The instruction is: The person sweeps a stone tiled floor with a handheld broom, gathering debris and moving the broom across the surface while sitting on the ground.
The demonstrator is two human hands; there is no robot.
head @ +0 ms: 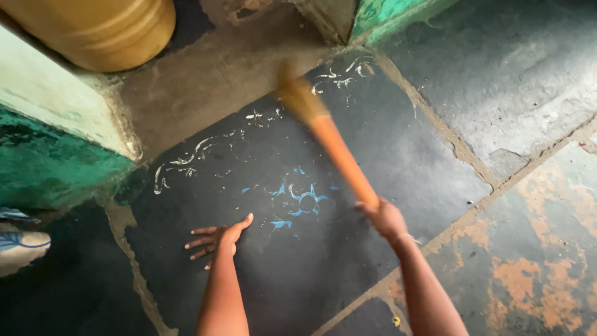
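My right hand grips the end of an orange-handled hand broom. The broom reaches away to the upper left, and its blurred bristle head hovers over the dark stone floor near white scraps of debris. Fingers spread, my left hand rests flat on the floor and holds nothing. Blue paint marks lie on the slab between the two hands.
A yellow-brown barrel stands at the top left beside a green and white wall. A white and blue shoe sits at the left edge. Pale mortar joints cross the floor, and orange patches mark the right slab.
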